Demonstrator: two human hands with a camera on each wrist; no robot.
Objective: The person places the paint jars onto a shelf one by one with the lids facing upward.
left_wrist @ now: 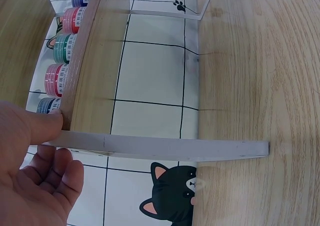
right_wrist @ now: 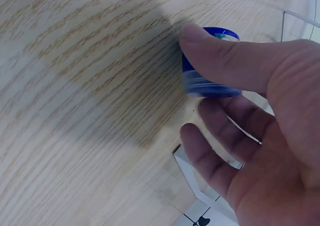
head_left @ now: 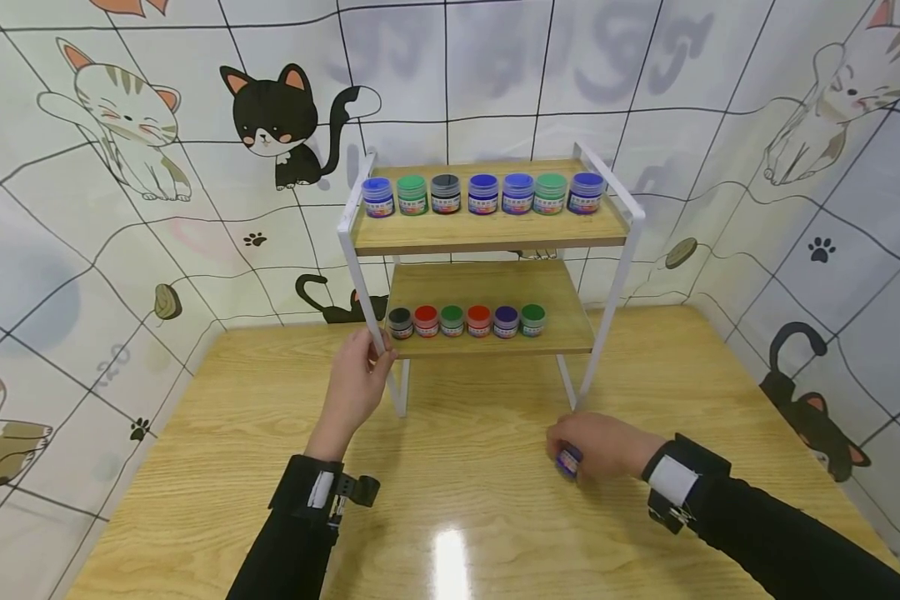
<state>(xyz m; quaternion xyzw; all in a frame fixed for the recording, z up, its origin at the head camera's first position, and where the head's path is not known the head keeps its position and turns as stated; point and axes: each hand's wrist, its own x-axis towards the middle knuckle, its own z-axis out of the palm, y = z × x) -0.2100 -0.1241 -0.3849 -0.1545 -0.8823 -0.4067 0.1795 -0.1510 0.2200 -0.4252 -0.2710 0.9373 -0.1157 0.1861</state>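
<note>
My left hand (head_left: 354, 385) grips the left front post of a two-tier rack at the height of the lower shelf (head_left: 487, 283). In the left wrist view, the thumb lies on the shelf's front corner by the white leg (left_wrist: 175, 147), with fingers curled beneath. My right hand (head_left: 607, 446) pinches a small blue-purple jar (right_wrist: 207, 88) between thumb and fingers, low over the table in front of the rack's right foot. The jar is tilted in the head view, partly hidden by the hand. Its other fingers are loosely bent in the right wrist view.
On the upper shelf (head_left: 487, 235) stands a row of blue, green and black jars. Black, red, green and purple-lidded jars line the lower shelf's front. The rack stands on a wooden table (head_left: 270, 467) against a cat-patterned wall covering (head_left: 487, 75).
</note>
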